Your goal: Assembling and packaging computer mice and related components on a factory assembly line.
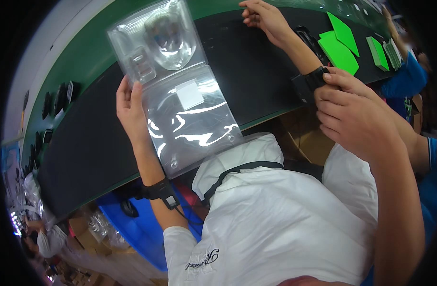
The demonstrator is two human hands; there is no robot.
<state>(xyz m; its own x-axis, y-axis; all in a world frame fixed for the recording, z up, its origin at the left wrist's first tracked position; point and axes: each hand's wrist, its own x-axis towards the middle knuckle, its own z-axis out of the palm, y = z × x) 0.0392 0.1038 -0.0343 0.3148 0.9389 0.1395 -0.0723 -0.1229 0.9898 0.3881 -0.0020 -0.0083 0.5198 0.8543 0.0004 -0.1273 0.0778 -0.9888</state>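
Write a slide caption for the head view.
The left hand grips clear plastic packaging over the edge of the black tabletop.

Left hand up front, left of the torso, thumb upright, fingers bent close beside it in a pinch, knuckles partly out of view. Left wrist fairly straight; left forearm rises from the elbow, leaning left. Right hand reaches farther forward, near upper edge of view, nothing in it, back of hand mostly up, digits loosely half-curled and pointing left. Right forearm slants up and left; its stretch toward the elbow is covered. Hands well apart, right one farther out.
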